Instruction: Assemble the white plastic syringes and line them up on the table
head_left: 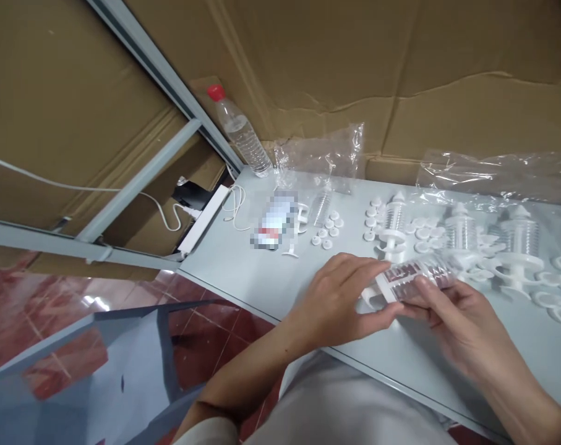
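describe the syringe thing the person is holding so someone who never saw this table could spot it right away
Start at the pale grey table set against the cardboard wall, and look at its near edge. There the left hand and right hand hold a clear syringe-like tube lying sideways between them. Unlike the white-tipped tubes standing upright behind it, it carries dark red print.

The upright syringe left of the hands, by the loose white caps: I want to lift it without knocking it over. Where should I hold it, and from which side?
Grip the upright syringe by its ribbed clear barrel, just above the wide white flange, coming down from above and the near side. It stands on its base, tip up, so the barrel is free all round; white caps crowd its left, and both hands hold another syringe just in front.
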The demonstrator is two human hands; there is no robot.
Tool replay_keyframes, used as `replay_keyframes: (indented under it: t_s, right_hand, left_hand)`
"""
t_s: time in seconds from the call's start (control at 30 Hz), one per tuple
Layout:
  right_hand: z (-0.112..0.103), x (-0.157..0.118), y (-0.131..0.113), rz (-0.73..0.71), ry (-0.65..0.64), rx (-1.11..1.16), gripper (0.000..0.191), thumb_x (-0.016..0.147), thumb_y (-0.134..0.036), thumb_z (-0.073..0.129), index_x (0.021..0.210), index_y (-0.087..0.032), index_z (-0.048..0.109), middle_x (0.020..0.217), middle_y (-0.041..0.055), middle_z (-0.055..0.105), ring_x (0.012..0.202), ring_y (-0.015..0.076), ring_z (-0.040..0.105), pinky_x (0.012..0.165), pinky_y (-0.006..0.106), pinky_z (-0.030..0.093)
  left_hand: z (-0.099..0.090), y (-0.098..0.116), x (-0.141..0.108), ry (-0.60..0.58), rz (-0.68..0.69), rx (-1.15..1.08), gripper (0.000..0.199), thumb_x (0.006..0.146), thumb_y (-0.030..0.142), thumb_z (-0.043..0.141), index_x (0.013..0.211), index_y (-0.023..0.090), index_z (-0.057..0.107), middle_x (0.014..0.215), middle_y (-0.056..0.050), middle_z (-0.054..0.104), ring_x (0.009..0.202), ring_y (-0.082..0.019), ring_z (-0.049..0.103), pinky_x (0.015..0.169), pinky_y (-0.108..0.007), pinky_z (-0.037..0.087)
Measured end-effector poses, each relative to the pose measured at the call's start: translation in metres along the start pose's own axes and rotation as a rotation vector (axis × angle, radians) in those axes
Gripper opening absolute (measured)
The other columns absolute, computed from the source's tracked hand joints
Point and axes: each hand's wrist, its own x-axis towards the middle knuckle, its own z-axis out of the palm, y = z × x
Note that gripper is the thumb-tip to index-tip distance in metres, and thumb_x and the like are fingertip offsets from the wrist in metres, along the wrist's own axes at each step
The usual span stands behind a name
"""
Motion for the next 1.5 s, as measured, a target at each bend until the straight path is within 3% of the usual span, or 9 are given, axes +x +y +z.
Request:
replay_keyframes:
  t_s: [0.13, 0.3, 0.43, 0.67, 0.97, 1.13, 1.23, 1.37, 1.5]
  right_hand:
    - [0.007, -0.015, 0.021, -0.001, 0.11, 0.072, 0.019, 0.088, -0.044, 0.083, 0.091, -0.026, 0.078, 0.092, 0.0053, 0.083, 0.081, 0.0255, 0.081, 0.073, 0.041, 0.071]
    - [0.019, -0.023, 0.027, 0.067, 0.133, 0.105, 0.027, 0.086, -0.049, 0.085, 0.092, -0.024, 0.078, 0.096, 0.007, 0.083, 0.087, 0.0252, 0.08, 0.08, 0.04, 0.069]
    - [0.023, -0.023, 0.028, 0.071, 0.138, 0.121, 0.033, 0.087, -0.052, 0.083, 0.097, -0.022, 0.078, 0.101, 0.0087, 0.083, 0.093, 0.0252, 0.078, 0.085, 0.04, 0.066]
    - [0.025, -0.026, 0.035, 0.061, 0.144, 0.17, 0.035, 0.086, -0.053, 0.085, 0.101, -0.022, 0.079, 0.101, 0.008, 0.082, 0.092, 0.0245, 0.077, 0.083, 0.039, 0.065]
    - [0.021, -0.032, 0.028, -0.035, 0.248, 0.254, 0.036, 0.084, -0.056, 0.086, 0.093, -0.022, 0.079, 0.092, 0.0049, 0.079, 0.084, 0.0181, 0.074, 0.082, 0.033, 0.065]
    - [0.02, -0.033, 0.015, -0.033, 0.271, 0.26, 0.036, 0.083, -0.057, 0.086, 0.09, -0.023, 0.079, 0.092, 0.0049, 0.078, 0.086, 0.0193, 0.074, 0.081, 0.035, 0.067]
    - [0.014, -0.031, 0.003, -0.108, 0.33, 0.228, 0.034, 0.083, -0.057, 0.085, 0.09, -0.024, 0.078, 0.095, 0.0048, 0.078, 0.089, 0.0214, 0.075, 0.082, 0.036, 0.067]
    - [0.0, -0.027, -0.009, -0.151, 0.313, 0.09, 0.031, 0.088, -0.057, 0.08, 0.093, -0.026, 0.076, 0.089, 0.003, 0.075, 0.081, 0.0212, 0.074, 0.075, 0.035, 0.066]
    - [-0.004, -0.029, -0.015, -0.098, 0.163, -0.132, 0.033, 0.09, -0.058, 0.077, 0.1, -0.026, 0.074, 0.074, -0.0007, 0.067, 0.066, 0.0173, 0.066, 0.066, 0.031, 0.06]
  left_hand:
    - [0.007, -0.008, -0.016, 0.007, -0.03, -0.091, 0.059, 0.092, 0.038, 0.079, 0.144, 0.029, 0.052, 0.133, -0.01, 0.074, 0.123, -0.025, 0.072, 0.104, -0.042, 0.062]
    - [0.005, -0.005, -0.024, -0.144, -0.301, -0.236, 0.048, 0.087, 0.035, 0.082, 0.131, 0.032, 0.063, 0.12, -0.004, 0.078, 0.103, -0.022, 0.077, 0.088, -0.037, 0.066]
    - [0.005, -0.001, -0.025, -0.172, -0.486, -0.282, 0.046, 0.083, 0.035, 0.084, 0.125, 0.033, 0.067, 0.105, -0.001, 0.08, 0.088, -0.02, 0.076, 0.079, -0.035, 0.067]
    - [0.008, 0.007, -0.022, -0.252, -0.714, -0.512, 0.033, 0.087, 0.037, 0.079, 0.118, 0.028, 0.072, 0.098, -0.002, 0.081, 0.087, -0.02, 0.077, 0.071, -0.03, 0.065]
    - [-0.006, 0.016, -0.018, -0.347, -0.711, -0.488, 0.032, 0.095, 0.043, 0.071, 0.119, 0.021, 0.073, 0.096, -0.003, 0.077, 0.082, -0.016, 0.071, 0.075, -0.026, 0.059]
    - [-0.016, 0.018, -0.025, -0.292, -0.652, -0.452, 0.054, 0.089, 0.035, 0.078, 0.141, 0.024, 0.064, 0.107, -0.003, 0.076, 0.081, -0.013, 0.07, 0.078, -0.025, 0.058]
    - [-0.028, 0.014, -0.027, -0.256, -0.633, -0.414, 0.046, 0.092, 0.036, 0.075, 0.136, 0.026, 0.069, 0.105, -0.003, 0.077, 0.083, -0.013, 0.07, 0.079, -0.025, 0.057]
    - [-0.036, 0.001, -0.018, -0.053, -0.752, -0.317, 0.043, 0.09, 0.041, 0.075, 0.129, 0.023, 0.071, 0.103, -0.004, 0.078, 0.085, -0.015, 0.071, 0.081, -0.027, 0.058]
    - [-0.027, -0.016, 0.009, 0.121, -0.756, -0.12, 0.042, 0.09, 0.045, 0.074, 0.126, 0.024, 0.069, 0.106, -0.005, 0.078, 0.093, -0.018, 0.073, 0.084, -0.031, 0.057]
